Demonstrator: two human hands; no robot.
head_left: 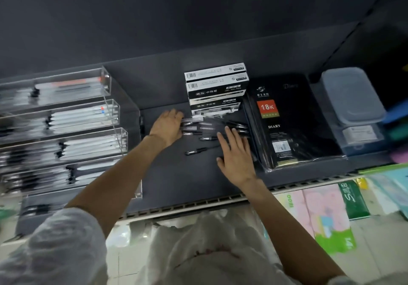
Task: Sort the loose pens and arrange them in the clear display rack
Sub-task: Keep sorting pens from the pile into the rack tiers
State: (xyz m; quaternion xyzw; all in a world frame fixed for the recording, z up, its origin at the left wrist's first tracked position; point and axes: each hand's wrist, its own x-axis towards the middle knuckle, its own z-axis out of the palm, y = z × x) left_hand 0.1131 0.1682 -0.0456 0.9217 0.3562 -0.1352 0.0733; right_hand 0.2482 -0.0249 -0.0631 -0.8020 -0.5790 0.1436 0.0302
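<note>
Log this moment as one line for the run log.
stage: gathering | left hand: touching loose black pens on dark grey shelf | right hand: flat, open beside them | tiered clear acrylic display rack: left, partly stocked

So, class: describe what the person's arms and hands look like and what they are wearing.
Both forearms are bare down to the left hand and right hand. No gloves, rings, watch or bracelets show. A loose white sleeve of thin, slightly textured fabric covers the left upper arm.

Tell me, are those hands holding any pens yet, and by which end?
Neither plainly holds one. The left hand touches the loose pens at their ends; the right hand lies open, fingers over them.
</note>
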